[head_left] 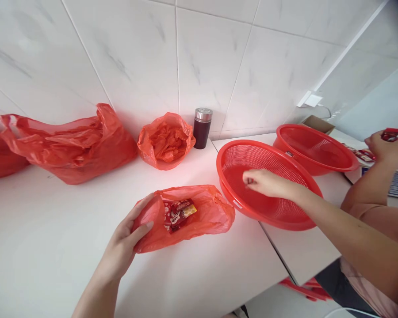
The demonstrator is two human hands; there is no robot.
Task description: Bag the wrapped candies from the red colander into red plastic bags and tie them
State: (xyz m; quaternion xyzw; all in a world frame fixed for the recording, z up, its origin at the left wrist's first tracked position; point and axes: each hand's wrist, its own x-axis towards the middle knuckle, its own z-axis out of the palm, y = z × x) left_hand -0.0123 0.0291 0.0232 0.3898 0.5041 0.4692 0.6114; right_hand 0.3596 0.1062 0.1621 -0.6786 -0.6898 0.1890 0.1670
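Note:
My left hand (124, 236) grips the left edge of a red plastic bag (215, 214), thumb inside and fingers outside, so its mouth faces up. Small dark red printed packets (181, 214), one with a yellow end, lie in the bag. My right hand (262, 182) is over the inside of a large red plastic colander basket (227, 170), fingers curled closed. A small dark reddish patch shows at its fingertips, too small and blurred to name. The bag's right end is close against the basket's near left side.
Red bags stuffed with more red plastic (69, 150) (167, 143) stand along the tiled wall, beside a dark tumbler (202, 129). Behind my basket is a second red basket (315, 148). At right, a co-worker's hand (380, 143) holds a red packet; packets lie nearby.

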